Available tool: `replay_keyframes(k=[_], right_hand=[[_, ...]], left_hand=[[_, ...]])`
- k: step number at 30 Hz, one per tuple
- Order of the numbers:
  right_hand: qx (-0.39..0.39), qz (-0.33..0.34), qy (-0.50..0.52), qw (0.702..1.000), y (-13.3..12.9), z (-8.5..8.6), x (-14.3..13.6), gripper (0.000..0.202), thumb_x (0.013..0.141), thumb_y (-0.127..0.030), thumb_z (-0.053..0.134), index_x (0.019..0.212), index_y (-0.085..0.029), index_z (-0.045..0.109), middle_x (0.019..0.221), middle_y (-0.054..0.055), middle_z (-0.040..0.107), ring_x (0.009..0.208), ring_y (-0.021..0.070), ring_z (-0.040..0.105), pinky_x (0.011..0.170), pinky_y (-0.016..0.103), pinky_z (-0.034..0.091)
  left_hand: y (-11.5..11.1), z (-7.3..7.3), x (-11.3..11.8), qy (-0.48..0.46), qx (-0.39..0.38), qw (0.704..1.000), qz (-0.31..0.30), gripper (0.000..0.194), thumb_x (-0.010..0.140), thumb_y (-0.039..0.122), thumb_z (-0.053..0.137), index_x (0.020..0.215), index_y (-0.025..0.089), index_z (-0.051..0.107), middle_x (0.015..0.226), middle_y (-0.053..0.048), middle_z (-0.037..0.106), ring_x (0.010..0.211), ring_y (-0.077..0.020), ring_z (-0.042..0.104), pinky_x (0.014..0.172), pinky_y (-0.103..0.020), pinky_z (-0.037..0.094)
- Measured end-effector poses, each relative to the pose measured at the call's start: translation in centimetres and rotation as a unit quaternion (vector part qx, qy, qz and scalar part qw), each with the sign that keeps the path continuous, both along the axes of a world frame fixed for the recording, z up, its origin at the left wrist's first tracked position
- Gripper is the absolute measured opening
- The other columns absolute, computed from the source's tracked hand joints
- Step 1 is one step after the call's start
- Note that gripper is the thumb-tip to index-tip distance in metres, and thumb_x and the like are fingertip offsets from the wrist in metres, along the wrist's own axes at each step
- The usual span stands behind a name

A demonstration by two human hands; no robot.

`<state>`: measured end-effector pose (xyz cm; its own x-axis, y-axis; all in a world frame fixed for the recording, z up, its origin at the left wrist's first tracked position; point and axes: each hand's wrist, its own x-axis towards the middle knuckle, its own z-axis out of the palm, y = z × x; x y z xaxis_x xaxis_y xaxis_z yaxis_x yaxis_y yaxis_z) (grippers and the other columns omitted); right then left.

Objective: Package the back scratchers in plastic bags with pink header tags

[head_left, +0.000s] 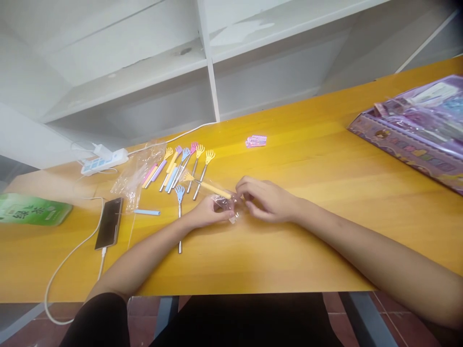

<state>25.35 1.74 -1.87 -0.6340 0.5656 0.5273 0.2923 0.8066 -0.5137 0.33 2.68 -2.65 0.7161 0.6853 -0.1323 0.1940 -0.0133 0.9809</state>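
Note:
A yellow back scratcher (215,189) with a claw-shaped head lies inside a clear plastic bag (233,218). My left hand (210,211) is closed on the bag and the handle end of the scratcher. My right hand (265,198) has its fingers curled in a pinch at the bag's right end; its fingertips are partly hidden. Left of my hands a blue back scratcher (180,193) lies beneath my left forearm. Beyond it rest several more back scratchers (197,166) with metal rods, and loose coloured handle tubes (159,171). A single blue tube (146,212) lies apart.
Clear plastic bags (132,180) are piled at the left, near a power strip (104,161). A phone (109,224) with a white cable and a green pack (36,209) lie left. Small pink cards (256,140) sit farther back. A purple box (408,142) stands right.

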Motion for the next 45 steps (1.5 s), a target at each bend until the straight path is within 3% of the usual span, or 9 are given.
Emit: replay_keyframes(k=[5, 10, 14, 18, 22, 26, 30, 39, 45], right_hand=[[0.066, -0.025, -0.050, 0.996, 0.2, -0.7, -0.1, 0.034, 0.094, -0.023, 0.059, 0.127, -0.020, 0.061, 0.115, 0.012, 0.068, 0.085, 0.0189, 0.065, 0.064, 0.028, 0.047], [-0.102, -0.080, -0.050, 0.990, -0.6, 0.3, -0.7, 0.022, 0.104, -0.040, 0.055, 0.113, -0.026, 0.069, 0.096, 0.000, 0.077, 0.074, 0.0149, 0.069, 0.066, 0.026, 0.050], [-0.145, -0.066, -0.045, 0.986, -0.8, 1.1, -0.4, 0.029, 0.106, -0.042, 0.053, 0.120, -0.028, 0.074, 0.104, 0.000, 0.081, 0.084, 0.0156, 0.074, 0.077, 0.026, 0.053], [-0.090, -0.057, -0.039, 0.994, -0.7, 1.0, -0.1, 0.033, 0.106, -0.041, 0.055, 0.129, -0.028, 0.074, 0.097, 0.002, 0.081, 0.083, 0.0160, 0.075, 0.078, 0.026, 0.054], [-0.032, -0.058, -0.054, 0.996, -0.6, 0.9, -0.1, 0.031, 0.106, -0.035, 0.057, 0.134, -0.029, 0.069, 0.094, -0.001, 0.081, 0.077, 0.0145, 0.075, 0.071, 0.025, 0.054], [0.146, -0.009, -0.064, 0.987, -0.4, 0.6, -0.1, 0.025, 0.108, -0.021, 0.051, 0.117, -0.027, 0.073, 0.121, 0.003, 0.080, 0.079, 0.0147, 0.073, 0.068, 0.027, 0.053], [0.214, -0.005, -0.033, 0.976, -0.2, 0.1, -0.4, 0.013, 0.105, -0.018, 0.057, 0.108, -0.022, 0.070, 0.113, 0.005, 0.080, 0.074, 0.0138, 0.070, 0.065, 0.027, 0.051], [-0.019, -0.045, 0.083, 0.995, -0.4, -0.9, -1.5, 0.012, 0.105, -0.029, 0.061, 0.099, -0.021, 0.067, 0.083, 0.001, 0.069, 0.062, 0.0107, 0.058, 0.058, 0.023, 0.047], [-0.067, -0.074, 0.098, 0.990, -0.6, -1.0, -1.9, 0.015, 0.104, -0.032, 0.063, 0.095, -0.021, 0.067, 0.079, 0.000, 0.063, 0.063, 0.0114, 0.056, 0.061, 0.025, 0.046]], left_hand=[[0.1, -0.1, -0.2, -0.025, -0.033, 0.999, 0.019, 0.037, 0.082, 0.048, 0.083, 0.092, 0.015, 0.067, 0.090, -0.005, 0.067, 0.086, -0.0176, 0.060, 0.082, -0.031, 0.046], [0.1, 0.0, -0.1, -0.060, -0.069, 0.996, 0.021, 0.042, 0.075, 0.047, 0.089, 0.097, 0.015, 0.071, 0.089, -0.005, 0.068, 0.085, -0.0179, 0.061, 0.081, -0.031, 0.048], [0.2, -0.1, 0.3, -0.168, -0.192, 0.963, 0.081, 0.058, 0.078, 0.067, 0.078, 0.105, 0.016, 0.073, 0.086, -0.005, 0.066, 0.067, -0.0145, 0.058, 0.061, -0.028, 0.046], [0.4, 0.0, 0.6, -0.203, -0.222, 0.942, 0.149, 0.046, 0.089, 0.058, 0.071, 0.109, 0.017, 0.074, 0.084, -0.003, 0.065, 0.064, -0.0118, 0.056, 0.058, -0.025, 0.043], [0.3, 0.5, 0.7, -0.194, -0.224, 0.939, 0.174, 0.038, 0.086, 0.049, 0.078, 0.108, 0.017, 0.076, 0.084, -0.002, 0.065, 0.064, -0.0103, 0.056, 0.061, -0.025, 0.043], [0.3, 0.8, 0.9, -0.186, -0.225, 0.935, 0.202, 0.043, 0.081, 0.043, 0.083, 0.113, 0.016, 0.076, 0.089, -0.004, 0.069, 0.074, -0.0130, 0.060, 0.067, -0.026, 0.045], [0.3, 0.5, 0.9, -0.183, -0.203, 0.941, 0.199, 0.056, 0.079, 0.038, 0.087, 0.129, 0.017, 0.072, 0.092, -0.005, 0.072, 0.079, -0.0146, 0.063, 0.074, -0.028, 0.047], [0.6, -1.1, 0.2, -0.131, -0.114, 0.976, 0.131, 0.062, 0.082, 0.042, 0.086, 0.137, 0.019, 0.067, 0.115, -0.010, 0.075, 0.106, -0.0230, 0.068, 0.098, -0.036, 0.050], [0.5, -1.1, 0.5, -0.161, -0.134, 0.969, 0.134, 0.045, 0.082, 0.042, 0.086, 0.119, 0.017, 0.074, 0.114, -0.010, 0.075, 0.107, -0.0232, 0.069, 0.099, -0.036, 0.050]])
